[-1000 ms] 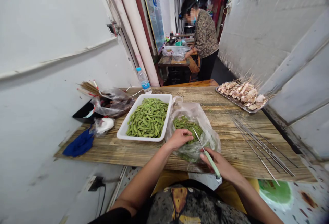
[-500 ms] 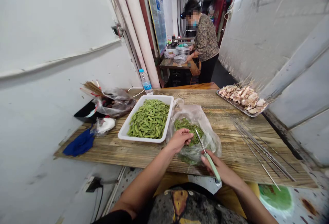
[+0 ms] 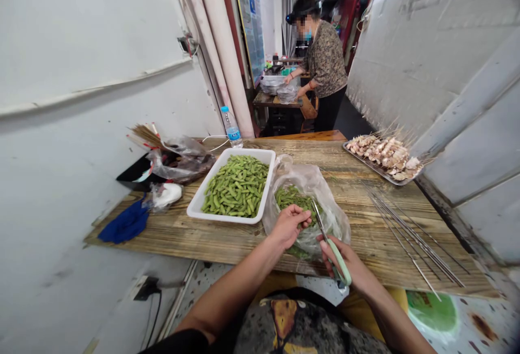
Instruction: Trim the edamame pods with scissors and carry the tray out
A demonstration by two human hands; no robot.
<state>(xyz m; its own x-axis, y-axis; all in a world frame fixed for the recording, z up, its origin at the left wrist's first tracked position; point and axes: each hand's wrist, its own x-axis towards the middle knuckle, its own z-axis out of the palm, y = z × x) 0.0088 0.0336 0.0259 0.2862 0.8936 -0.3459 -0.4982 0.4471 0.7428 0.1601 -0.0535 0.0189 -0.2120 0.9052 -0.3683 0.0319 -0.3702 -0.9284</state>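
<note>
My right hand (image 3: 337, 253) grips scissors (image 3: 341, 264) with pale green handles, their blades pointing up and away from me. My left hand (image 3: 290, 224) is pinched just left of the blade tips. Whatever lies between its fingertips is too small to make out. Both hands are over a clear plastic bag (image 3: 339, 218) that lies spread on the table with green bean pods and trimmings (image 3: 294, 198) in it. Left of the bag stands a white tray (image 3: 227, 219) full of green edamame pods (image 3: 238, 186).
Metal skewers (image 3: 414, 235) lie on the wooden table (image 3: 377, 267) at right, below a metal tray of skewered food (image 3: 385, 156). At left are a blue cloth (image 3: 125, 224), a black box (image 3: 132, 174) and a water bottle (image 3: 232, 129). A co-worker (image 3: 327, 61) stands behind another table.
My left hand has shifted slightly right, closer to the blades. The scissors' handles have spread apart and turned. At the back, the co-worker's hands have moved over the bagged containers.
</note>
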